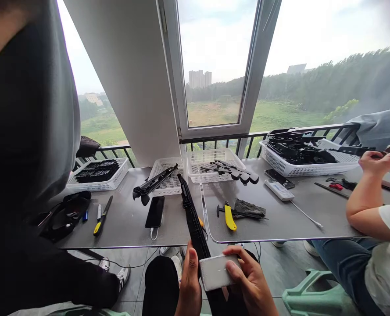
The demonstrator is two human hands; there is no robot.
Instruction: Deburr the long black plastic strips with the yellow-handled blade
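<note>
A long black plastic part [192,217] slants up from the bottom centre, its far tip near the white baskets. Around its near end, my left hand [190,281] is closed with the thumb up along its side. My right hand [247,278] grips a light grey rectangular block [217,272], thumb on its face and fingers over its top edge. The block lies against the right side of the black part, close to my left hand. Part of the black piece is hidden behind the block and hands.
Baskets [216,175] line the metal table's [125,228] back edge. A phone [155,212], a yellow-handled knife [229,217], a caliper [247,213] and a file [103,215] lie on it. A person in dark clothes stands left; another sits right, handling a black part.
</note>
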